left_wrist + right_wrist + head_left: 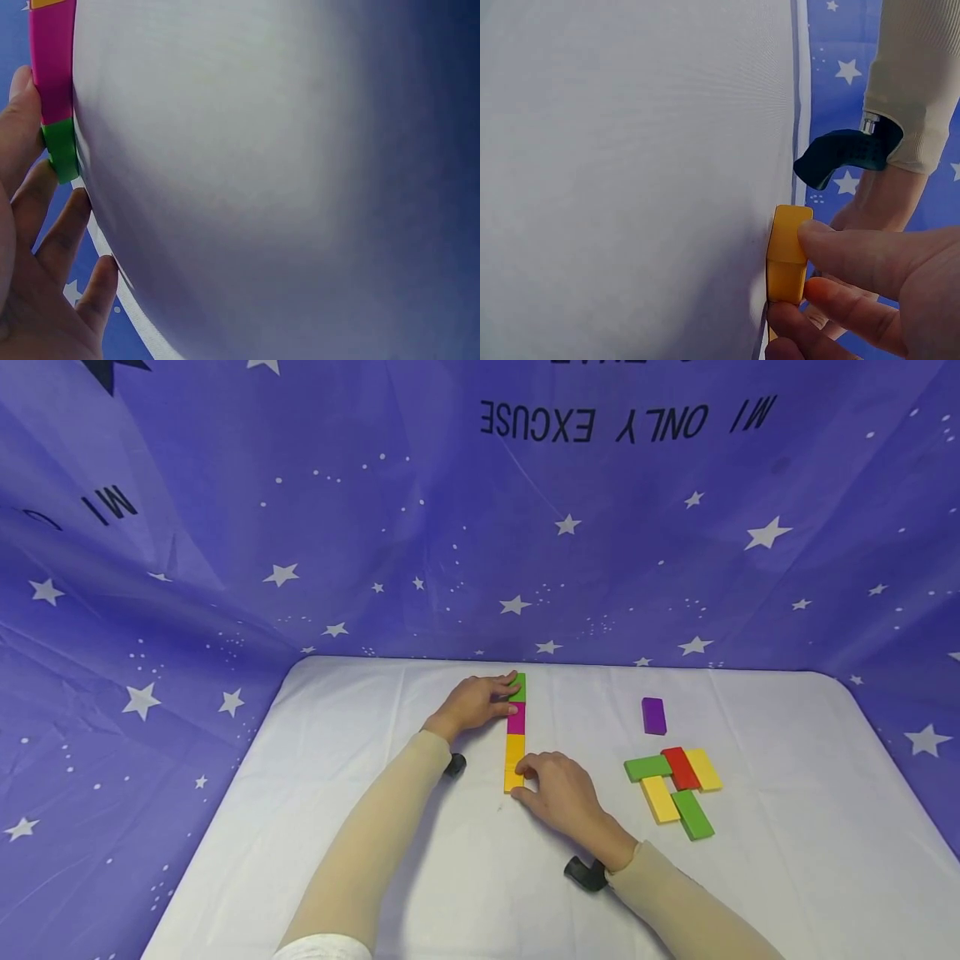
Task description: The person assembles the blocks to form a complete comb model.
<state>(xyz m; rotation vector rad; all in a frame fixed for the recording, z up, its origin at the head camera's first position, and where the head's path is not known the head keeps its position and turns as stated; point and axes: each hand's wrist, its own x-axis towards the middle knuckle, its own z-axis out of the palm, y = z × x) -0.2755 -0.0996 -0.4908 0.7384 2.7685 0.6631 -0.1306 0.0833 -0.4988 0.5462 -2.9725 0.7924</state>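
Note:
Several blocks lie end to end in a straight row on the table: a green block (522, 694) at the far end, a magenta block (516, 722), then an orange block (515, 748) and a second orange block (513, 782) nearest me. At the far end, my left hand (471, 703) touches the row with extended fingers. In the left wrist view its thumb rests beside the magenta block (56, 60) and a finger meets the end of the green block (61, 150). My right hand (562, 791) pinches the nearest orange block (789, 236) between thumb and fingers.
To the right stand a separate purple block (654, 716) and a loose group with a red block (681, 768), two yellow and two green ones. White cloth covers the table (795, 860). A purple star-patterned curtain (420, 543) rises behind it.

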